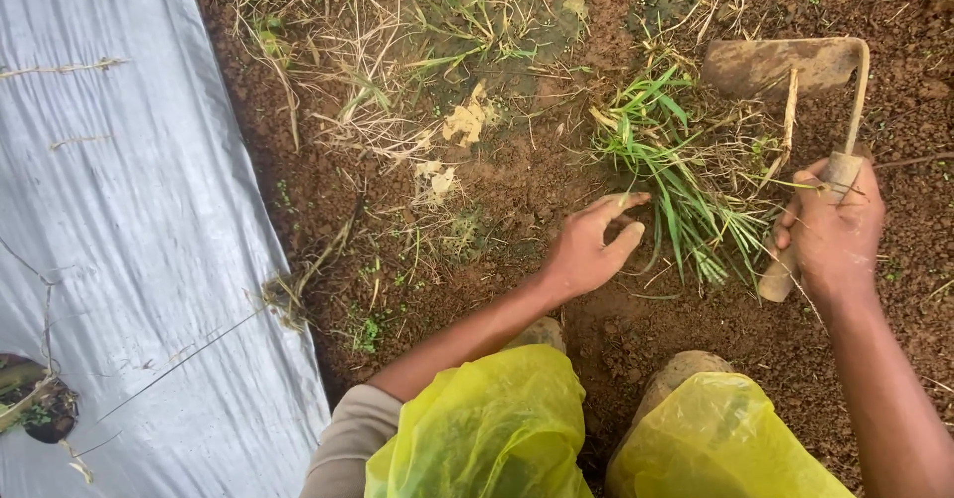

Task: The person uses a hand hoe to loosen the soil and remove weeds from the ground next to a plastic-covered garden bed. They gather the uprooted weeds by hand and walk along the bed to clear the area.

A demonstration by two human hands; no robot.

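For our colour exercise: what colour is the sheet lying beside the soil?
Silvery grey; the sheet shows best in the head view, along the left.

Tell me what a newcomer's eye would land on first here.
First, the right hand at the right edge, gripping the wooden handle of a small hoe whose blade rests on the soil. Just left of it, the left hand reaches into a green grass clump. A silver plastic sheet covers the left side, and yellow plastic wraps the knees below.

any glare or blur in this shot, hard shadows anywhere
Head view: soft, even daylight, no hard shadows; pale sheen on the silver plastic sheet; left hand, green grass clump and right hand on the wooden-handled hoe are sharp; slight wide-angle bend at edges.
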